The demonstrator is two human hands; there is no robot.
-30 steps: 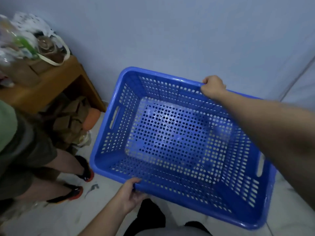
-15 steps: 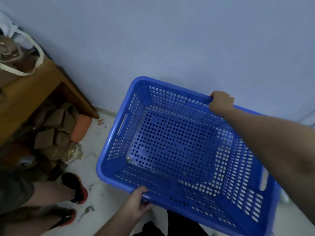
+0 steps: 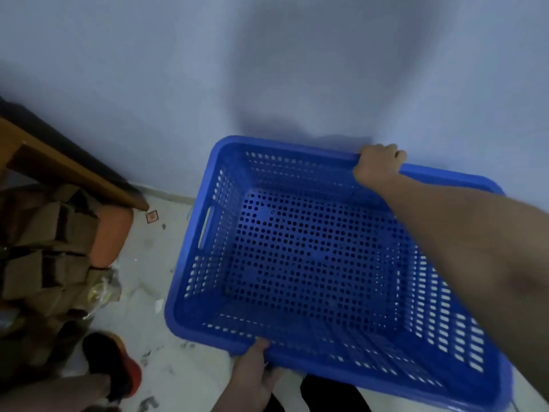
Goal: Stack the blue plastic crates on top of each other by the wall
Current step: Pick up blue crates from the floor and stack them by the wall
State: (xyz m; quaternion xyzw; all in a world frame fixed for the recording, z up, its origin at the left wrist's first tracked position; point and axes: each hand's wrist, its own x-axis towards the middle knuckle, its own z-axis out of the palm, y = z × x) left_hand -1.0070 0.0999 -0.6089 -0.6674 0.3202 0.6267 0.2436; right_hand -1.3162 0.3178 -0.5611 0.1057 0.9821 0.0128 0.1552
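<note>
A large blue perforated plastic crate (image 3: 309, 263) fills the middle and right of the head view, its far long side close to the pale wall (image 3: 267, 69). My right hand (image 3: 378, 163) grips the far rim, my arm stretched across the crate. My left hand (image 3: 252, 367) holds the near rim from below, thumb on the edge. The crate is empty inside. Whether it rests on the floor or on another crate is hidden. No second crate shows.
A wooden table (image 3: 59, 162) stands at the left with cardboard boxes (image 3: 50, 251) and an orange object (image 3: 111, 236) beneath it. Another person's foot in a black and red shoe (image 3: 116, 367) is at the lower left. The white floor (image 3: 154, 292) has small scraps.
The crate has gone lower and nearer the wall, with both hands still on its rims. The view has tilted down and right; the other person has mostly left the frame.
</note>
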